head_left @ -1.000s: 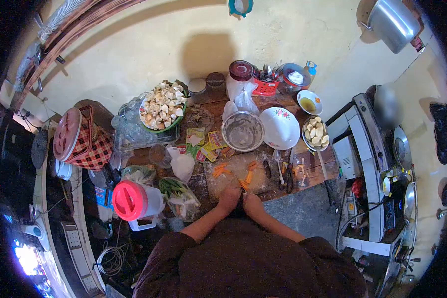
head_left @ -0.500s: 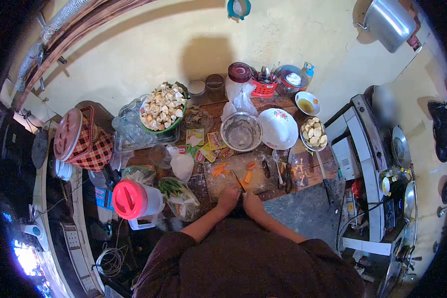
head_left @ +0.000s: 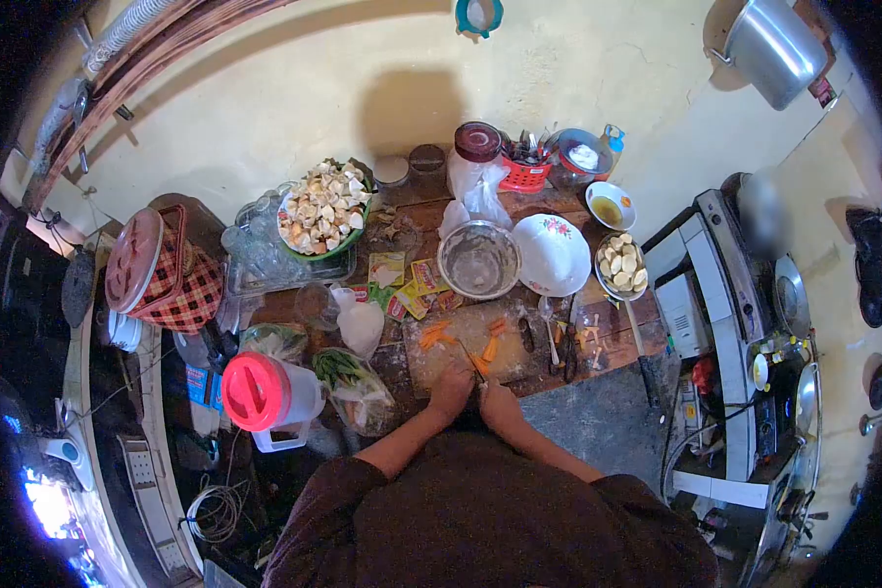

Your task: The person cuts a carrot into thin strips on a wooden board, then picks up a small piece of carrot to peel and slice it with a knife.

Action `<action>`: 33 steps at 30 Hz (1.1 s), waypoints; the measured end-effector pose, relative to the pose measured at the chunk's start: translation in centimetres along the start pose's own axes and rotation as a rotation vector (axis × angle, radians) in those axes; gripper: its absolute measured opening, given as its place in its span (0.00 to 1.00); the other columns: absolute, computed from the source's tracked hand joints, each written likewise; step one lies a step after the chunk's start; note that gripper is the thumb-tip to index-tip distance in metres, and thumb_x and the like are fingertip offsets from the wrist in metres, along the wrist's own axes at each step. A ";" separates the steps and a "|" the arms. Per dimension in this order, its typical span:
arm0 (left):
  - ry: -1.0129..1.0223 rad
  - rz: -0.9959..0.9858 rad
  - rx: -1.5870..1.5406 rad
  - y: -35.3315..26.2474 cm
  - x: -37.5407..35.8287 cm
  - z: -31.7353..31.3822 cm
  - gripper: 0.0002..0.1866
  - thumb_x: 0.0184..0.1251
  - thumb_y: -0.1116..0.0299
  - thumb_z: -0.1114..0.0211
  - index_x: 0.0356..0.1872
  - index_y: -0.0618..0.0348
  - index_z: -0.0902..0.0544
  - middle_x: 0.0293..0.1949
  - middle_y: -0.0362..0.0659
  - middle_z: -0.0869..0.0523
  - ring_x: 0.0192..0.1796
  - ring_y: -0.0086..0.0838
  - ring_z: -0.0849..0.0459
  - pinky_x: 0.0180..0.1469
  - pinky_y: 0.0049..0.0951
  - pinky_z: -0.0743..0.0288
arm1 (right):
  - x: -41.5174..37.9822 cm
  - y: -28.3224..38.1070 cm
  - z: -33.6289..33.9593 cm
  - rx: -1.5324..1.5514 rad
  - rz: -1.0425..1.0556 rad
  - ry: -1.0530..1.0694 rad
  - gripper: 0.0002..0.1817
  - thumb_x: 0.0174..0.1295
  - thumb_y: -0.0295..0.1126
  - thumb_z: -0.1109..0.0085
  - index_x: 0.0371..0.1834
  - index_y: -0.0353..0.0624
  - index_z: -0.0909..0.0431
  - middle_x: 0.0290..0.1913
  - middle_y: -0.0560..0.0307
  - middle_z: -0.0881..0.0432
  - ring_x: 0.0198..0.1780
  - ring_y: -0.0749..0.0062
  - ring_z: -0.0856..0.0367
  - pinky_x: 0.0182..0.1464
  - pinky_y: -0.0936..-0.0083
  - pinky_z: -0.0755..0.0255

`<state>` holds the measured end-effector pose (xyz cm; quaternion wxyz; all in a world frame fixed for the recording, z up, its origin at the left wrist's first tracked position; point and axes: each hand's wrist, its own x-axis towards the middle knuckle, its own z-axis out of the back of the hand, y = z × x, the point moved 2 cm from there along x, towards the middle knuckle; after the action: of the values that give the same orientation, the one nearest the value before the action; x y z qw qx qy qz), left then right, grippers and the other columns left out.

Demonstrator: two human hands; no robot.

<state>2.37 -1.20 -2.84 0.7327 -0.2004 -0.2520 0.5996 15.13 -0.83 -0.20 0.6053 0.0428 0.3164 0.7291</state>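
A floury wooden cutting board [head_left: 426, 370] lies at the table's front edge. Thin orange carrot sticks [head_left: 434, 335] are on its left part, with more carrot pieces [head_left: 491, 347] to the right. My right hand [head_left: 501, 406] is closed round the handle of a knife [head_left: 468, 355], whose blade points away and slightly left over the board. Close beside it, my left hand [head_left: 452, 390] rests at the board's near edge with its fingers curled in. An orange strip shows along the blade by the fingertips; what the left fingers hold is hidden.
Behind the board stand a metal bowl [head_left: 479, 260] with whitish residue and a white floral bowl [head_left: 551, 256]. To the right are a spoon [head_left: 551, 330], scissors [head_left: 570, 353] and a pan of pale slices [head_left: 621, 267]. Leftward stand a red-lidded pitcher [head_left: 265, 394] and bagged greens [head_left: 351, 385].
The camera view has shifted very slightly. Both hands stay at the board's near edge, and the knife has barely moved.
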 end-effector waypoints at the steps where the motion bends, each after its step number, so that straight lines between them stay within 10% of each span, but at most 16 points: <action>1: -0.056 -0.020 -0.009 -0.2 0.0 0.2 0.08 0.50 0.73 0.42 0.32 0.64 0.22 0.34 0.51 0.21 0.42 0.46 0.23 0.51 0.39 0.31 | 0.0 0.3 0.2 0.001 -0.029 0.018 0.16 0.63 0.36 0.59 0.37 0.30 0.31 0.29 0.32 0.23 0.34 0.39 0.23 0.38 0.49 0.31; 21: -0.152 -0.057 -0.057 0.1 0.1 0.1 0.06 0.50 0.72 0.41 0.26 0.64 0.23 0.30 0.50 0.22 0.39 0.43 0.23 0.45 0.38 0.29 | 0.5 0.0 0.2 -0.066 -0.009 0.036 0.17 0.64 0.38 0.61 0.39 0.33 0.32 0.28 0.35 0.22 0.33 0.40 0.22 0.37 0.49 0.30; 26: -0.081 0.148 -0.146 1.1 0.4 -0.6 0.17 0.50 0.71 0.38 0.42 0.64 0.26 0.43 0.53 0.23 0.48 0.43 0.25 0.51 0.37 0.31 | 0.3 -1.5 2.3 0.164 0.092 -0.130 0.15 0.64 0.37 0.59 0.35 0.32 0.31 0.30 0.31 0.25 0.35 0.35 0.26 0.38 0.48 0.34; 33: 0.081 -0.178 0.133 0.2 3.0 1.1 0.19 0.50 0.65 0.38 0.45 0.59 0.26 0.46 0.49 0.23 0.55 0.39 0.29 0.56 0.44 0.38 | 0.5 -4.6 3.2 0.210 0.065 -0.276 0.16 0.63 0.37 0.59 0.31 0.32 0.31 0.29 0.32 0.27 0.34 0.34 0.28 0.36 0.50 0.35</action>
<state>1.99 1.73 -1.72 0.8043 -0.1521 -0.1985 0.5391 20.35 1.22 -0.21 0.6114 0.2158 0.3032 0.6983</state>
